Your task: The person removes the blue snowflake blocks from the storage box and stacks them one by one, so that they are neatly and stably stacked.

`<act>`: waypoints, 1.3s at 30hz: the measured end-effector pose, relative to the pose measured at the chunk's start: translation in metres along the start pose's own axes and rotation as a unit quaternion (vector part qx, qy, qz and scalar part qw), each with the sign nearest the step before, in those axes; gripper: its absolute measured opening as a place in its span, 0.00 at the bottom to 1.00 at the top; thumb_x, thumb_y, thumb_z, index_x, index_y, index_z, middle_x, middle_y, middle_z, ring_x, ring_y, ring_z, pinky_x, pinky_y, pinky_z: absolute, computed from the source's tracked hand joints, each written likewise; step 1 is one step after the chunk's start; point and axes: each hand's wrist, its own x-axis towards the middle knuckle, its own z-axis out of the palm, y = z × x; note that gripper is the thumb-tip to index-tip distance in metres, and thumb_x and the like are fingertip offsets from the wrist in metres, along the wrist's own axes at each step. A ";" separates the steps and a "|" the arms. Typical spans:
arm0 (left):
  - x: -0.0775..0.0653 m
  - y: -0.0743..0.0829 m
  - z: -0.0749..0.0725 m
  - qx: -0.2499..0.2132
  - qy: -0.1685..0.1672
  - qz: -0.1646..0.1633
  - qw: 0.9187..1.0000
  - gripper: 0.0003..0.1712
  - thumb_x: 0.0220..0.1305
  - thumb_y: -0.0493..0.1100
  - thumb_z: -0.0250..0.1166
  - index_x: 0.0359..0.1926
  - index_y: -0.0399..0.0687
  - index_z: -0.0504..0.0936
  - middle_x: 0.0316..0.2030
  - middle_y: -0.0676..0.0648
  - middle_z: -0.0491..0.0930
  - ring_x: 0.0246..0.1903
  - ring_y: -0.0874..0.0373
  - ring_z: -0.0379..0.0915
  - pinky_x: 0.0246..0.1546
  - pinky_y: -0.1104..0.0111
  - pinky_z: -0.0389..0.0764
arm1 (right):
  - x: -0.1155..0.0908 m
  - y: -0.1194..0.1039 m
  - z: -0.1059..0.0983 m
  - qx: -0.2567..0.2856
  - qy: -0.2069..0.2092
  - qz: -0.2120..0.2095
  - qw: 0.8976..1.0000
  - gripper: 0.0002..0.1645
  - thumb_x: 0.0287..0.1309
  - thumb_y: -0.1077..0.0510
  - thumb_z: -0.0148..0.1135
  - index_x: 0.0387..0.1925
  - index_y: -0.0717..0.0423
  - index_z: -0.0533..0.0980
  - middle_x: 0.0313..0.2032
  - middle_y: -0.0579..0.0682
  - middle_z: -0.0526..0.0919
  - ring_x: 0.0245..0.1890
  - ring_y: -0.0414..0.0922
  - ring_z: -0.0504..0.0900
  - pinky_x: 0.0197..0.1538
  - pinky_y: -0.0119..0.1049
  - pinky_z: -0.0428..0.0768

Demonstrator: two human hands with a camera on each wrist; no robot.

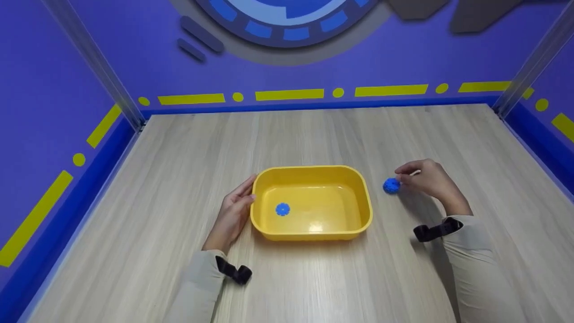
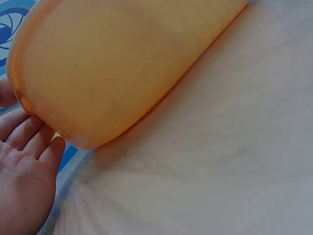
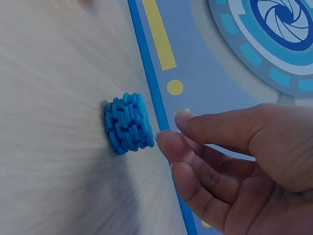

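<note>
A yellow plastic tub [image 1: 314, 236] stands on the table, with one blue flower-shaped disc [image 1: 282, 209] lying flat inside it, left of the middle. My left hand [image 1: 231, 217] holds the tub's left side, thumb at the rim and fingers along the outer wall; the left wrist view shows those fingers [image 2: 30, 132] against the wall. Right of the tub sits a short stack of blue discs [image 3: 128, 123] with notched edges. Beside this stack is my right hand [image 1: 428, 181], thumb and forefinger parted, a fingertip close to the top disc and nothing between them.
The light wood table [image 1: 202, 148] is bounded by blue-purple panels [image 1: 305, 76] at the back and both sides, marked with yellow dashes and dots. Each wrist carries a black camera strap [image 1: 432, 231].
</note>
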 end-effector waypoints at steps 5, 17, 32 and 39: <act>0.000 0.000 0.001 -0.003 -0.001 0.002 1.000 0.34 0.65 0.30 0.51 0.72 0.37 0.57 0.73 0.40 0.55 0.72 0.51 0.52 0.66 0.69 0.66 | 0.000 -0.005 -0.001 -0.002 0.006 -0.005 1.000 0.18 0.62 0.58 0.59 0.50 0.65 0.79 0.46 0.63 0.82 0.37 0.50 0.81 0.38 0.28 0.80; 0.000 0.001 0.001 0.000 0.008 -0.003 1.000 0.33 0.66 0.30 0.50 0.72 0.38 0.58 0.73 0.42 0.56 0.72 0.52 0.53 0.65 0.70 0.67 | 0.014 -0.041 -0.002 -0.012 -0.010 -0.035 0.999 0.18 0.62 0.56 0.61 0.49 0.63 0.80 0.44 0.61 0.84 0.41 0.53 0.82 0.47 0.45 0.83; 0.000 0.000 0.001 0.005 0.002 0.001 1.000 0.33 0.66 0.30 0.50 0.72 0.38 0.58 0.73 0.42 0.56 0.72 0.52 0.53 0.65 0.69 0.67 | 0.030 -0.106 0.021 -0.042 -0.059 -0.103 0.992 0.13 0.59 0.61 0.64 0.46 0.59 0.82 0.43 0.58 0.85 0.41 0.51 0.83 0.50 0.47 0.84; 0.000 0.000 0.000 0.003 0.002 0.001 1.000 0.33 0.66 0.31 0.50 0.72 0.38 0.57 0.73 0.42 0.56 0.72 0.52 0.54 0.65 0.69 0.67 | 0.036 -0.137 0.043 -0.070 -0.107 -0.126 0.984 0.15 0.57 0.61 0.66 0.46 0.60 0.83 0.42 0.56 0.86 0.41 0.50 0.83 0.50 0.45 0.84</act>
